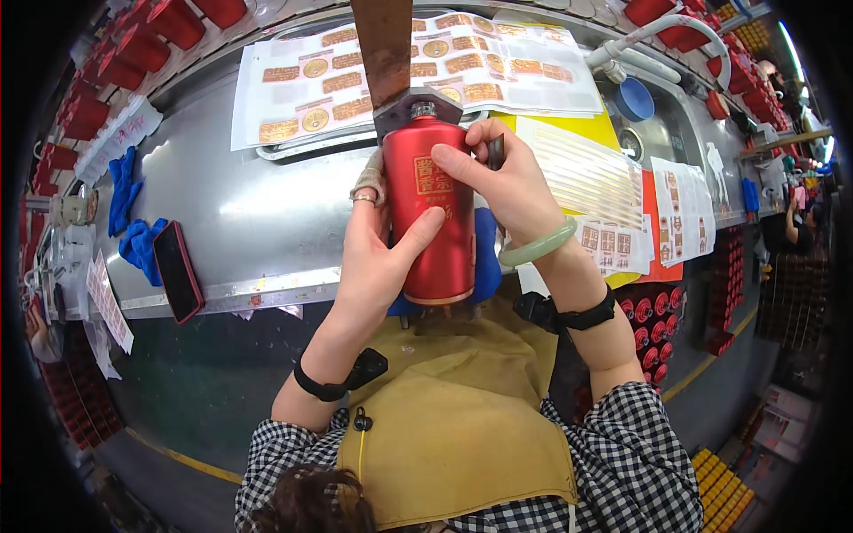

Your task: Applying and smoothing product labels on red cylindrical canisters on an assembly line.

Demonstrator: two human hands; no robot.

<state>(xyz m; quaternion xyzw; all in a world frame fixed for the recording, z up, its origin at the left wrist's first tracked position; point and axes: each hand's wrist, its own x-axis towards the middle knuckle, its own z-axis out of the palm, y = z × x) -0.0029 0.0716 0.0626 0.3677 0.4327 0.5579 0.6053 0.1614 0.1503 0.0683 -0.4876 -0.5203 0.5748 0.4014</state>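
Observation:
A red bottle (pixel 444 244) with a gold square emblem lies tilted in front of me, its neck pointing away toward a dark plate on a brown upright post (pixel 386 53). My left hand (pixel 378 253) is closed around its left side, thumb across the front; a worn wrap covers one finger. On the upper right side, my right hand (pixel 524 191) grips the bottle, thumb pressed near the emblem and index finger curled at the shoulder. A small dark piece (pixel 496 153) shows between the right fingers; its kind is unclear. Blue material (pixel 486 253) sits behind the bottle.
Sheets of gold labels (pixel 311 84) cover a tray beyond the bottle. More label sheets (pixel 613 244) lie right, near a sink with a blue bowl (pixel 633 99). Left are blue gloves (pixel 139 249) and a phone (pixel 178 271) at the steel table's edge. Red bottles (pixel 653 324) stand below right.

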